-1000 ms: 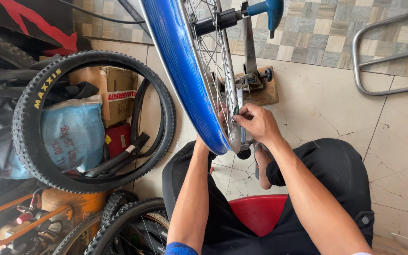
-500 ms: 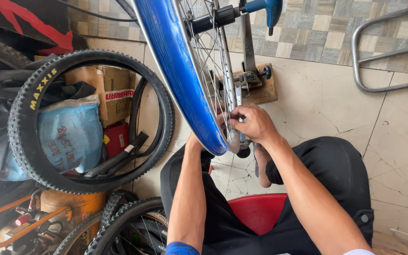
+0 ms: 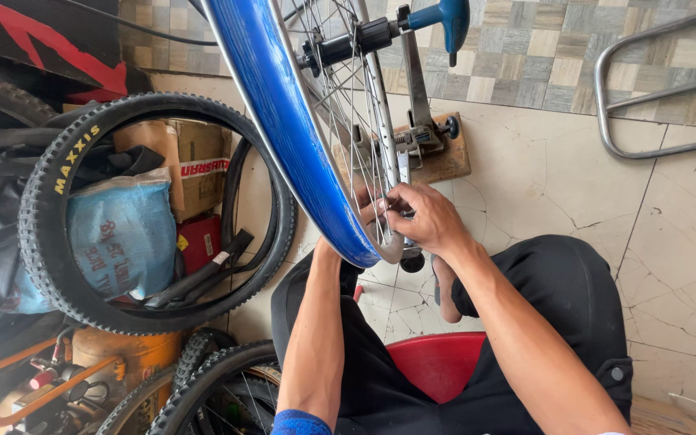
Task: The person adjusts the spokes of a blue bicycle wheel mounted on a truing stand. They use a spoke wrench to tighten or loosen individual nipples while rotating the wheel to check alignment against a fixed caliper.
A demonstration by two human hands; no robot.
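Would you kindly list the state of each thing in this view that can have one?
Blue wheel rim: upright, mounted in the truing stand, no tyre on.
Right hand: pinching at the spokes near the rim.
Left hand: mostly hidden behind the rim.
Knobby tyre: off a wheel, propped upright.
Cardboard box: closed.

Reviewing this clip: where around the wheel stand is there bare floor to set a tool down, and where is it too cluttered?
Bare tile floor lies between the wooden stand base, the metal rack and the person's knee. The other side is crowded: a knobby tyre, blue sack and cardboard box. Both hands, the right hand plainly, work at the blue rim.
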